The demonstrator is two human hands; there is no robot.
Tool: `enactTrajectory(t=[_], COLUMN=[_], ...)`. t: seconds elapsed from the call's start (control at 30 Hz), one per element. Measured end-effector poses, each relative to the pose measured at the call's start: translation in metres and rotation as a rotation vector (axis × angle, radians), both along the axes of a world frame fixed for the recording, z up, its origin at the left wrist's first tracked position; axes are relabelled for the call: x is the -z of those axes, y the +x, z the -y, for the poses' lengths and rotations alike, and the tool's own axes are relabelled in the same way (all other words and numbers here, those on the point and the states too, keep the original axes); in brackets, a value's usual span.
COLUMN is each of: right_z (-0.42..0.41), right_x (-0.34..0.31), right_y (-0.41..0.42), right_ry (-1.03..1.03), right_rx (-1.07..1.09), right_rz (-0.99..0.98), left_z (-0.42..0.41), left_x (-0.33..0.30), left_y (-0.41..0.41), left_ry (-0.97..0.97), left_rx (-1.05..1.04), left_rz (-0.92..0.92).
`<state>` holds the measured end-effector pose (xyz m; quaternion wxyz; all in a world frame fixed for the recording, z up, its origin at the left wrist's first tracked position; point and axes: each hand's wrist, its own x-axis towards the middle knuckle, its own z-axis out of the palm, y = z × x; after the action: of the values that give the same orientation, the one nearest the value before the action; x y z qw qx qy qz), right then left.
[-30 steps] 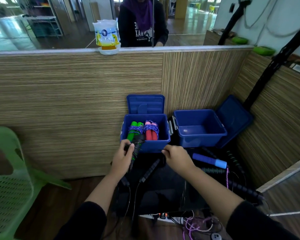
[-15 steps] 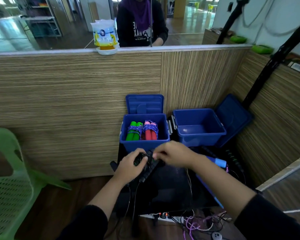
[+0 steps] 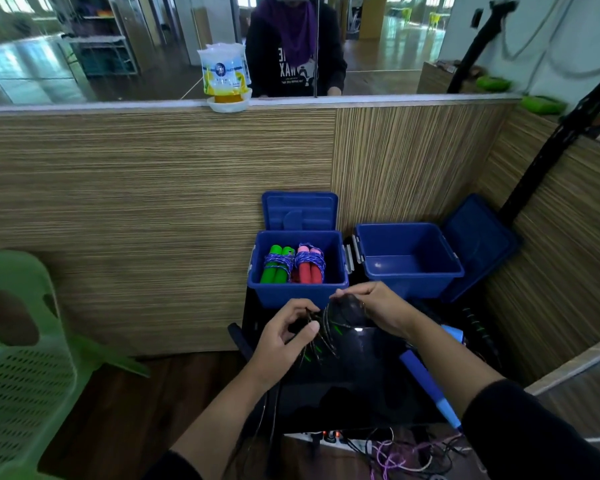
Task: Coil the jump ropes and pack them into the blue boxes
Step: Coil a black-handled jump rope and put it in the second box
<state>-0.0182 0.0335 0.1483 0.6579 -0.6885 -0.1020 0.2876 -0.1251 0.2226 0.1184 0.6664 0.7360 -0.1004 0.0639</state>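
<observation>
My left hand (image 3: 282, 337) grips the black handles of a black jump rope (image 3: 321, 336) just in front of the left blue box (image 3: 297, 292). My right hand (image 3: 378, 308) pinches a loop of that rope's thin cord above the handles. The left box holds a coiled green-handled rope (image 3: 276, 265) and a coiled red-handled rope (image 3: 309, 266), both wrapped in purple cord. The right blue box (image 3: 409, 275) stands open with nothing visible inside. A blue-handled rope (image 3: 426, 379) lies on the black table under my right forearm.
Both box lids (image 3: 300, 211) lean open against the wooden partition. More black-handled ropes (image 3: 478, 327) lie at the table's right edge. A power strip and loose cords (image 3: 395, 452) sit near the front. A green plastic chair (image 3: 21, 358) stands left. A person (image 3: 293, 46) sits behind the glass.
Both hands drew back from the left box's front rim. They came together over the black rope, and my right hand now lifts a loop of its cord.
</observation>
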Motion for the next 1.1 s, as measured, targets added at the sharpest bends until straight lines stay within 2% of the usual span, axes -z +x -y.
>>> enactTrajectory(t=[0.1, 0.17, 0.3, 0.43, 0.5, 0.57, 0.63, 0.7, 0.77, 0.83, 0.9, 0.97, 1.1], right_z=[-0.013, -0.021, -0.033, -0.032, -0.029, -0.029, -0.030, -0.030, -0.029, -0.030, -0.030, -0.026, -0.010], right_x=[0.019, 0.026, 0.037, 0.046, 0.043, 0.035, 0.021, 0.007, -0.007, -0.018, -0.024, -0.025, -0.015], right_y=[-0.010, -0.019, -0.042, -0.062, -0.070, -0.073, -0.069, -0.057, -0.045, -0.036, -0.029, -0.019, -0.004], right_ry=[0.049, -0.014, -0.197, -0.426, -0.483, -0.484, -0.527, -0.606, -0.743, -0.868, -0.922, -0.907, -0.635], right_rx=[0.091, 0.117, -0.002, -0.169, -0.157, -0.169, -0.216, -0.208, -0.267, -0.353, -0.376, -0.356, -0.126], right_rz=[-0.097, -0.061, 0.118, 0.140, 0.183, 0.248, 0.393, 0.605, 0.810, 0.960, 1.053, 1.026, 0.618], left_z=[0.002, 0.000, -0.002, -0.014, -0.027, -0.039, -0.048, -0.050, -0.047, -0.041, -0.032, -0.023, -0.006], left_x=[-0.004, -0.003, 0.002, 0.001, 0.004, 0.013, 0.026, 0.036, 0.046, 0.052, 0.051, 0.045, 0.029], left_y=[0.003, 0.007, 0.018, 0.034, 0.042, 0.042, 0.038, 0.032, 0.024, 0.014, 0.004, -0.005, -0.022], left_ry=[-0.134, -0.215, -0.321, -0.352, -0.240, 0.124, 0.452, 0.678, 0.847, 0.937, 0.929, 0.839, 0.464], left_rx=[-0.037, -0.115, -0.363, -0.693, -0.837, -0.885, -0.847, -0.741, -0.576, -0.393, -0.204, -0.085, -0.101], left_rz=[0.011, -0.009, -0.049, -0.044, -0.051, -0.064, -0.063, -0.073, -0.044, 0.067, 0.153, 0.180, 0.100])
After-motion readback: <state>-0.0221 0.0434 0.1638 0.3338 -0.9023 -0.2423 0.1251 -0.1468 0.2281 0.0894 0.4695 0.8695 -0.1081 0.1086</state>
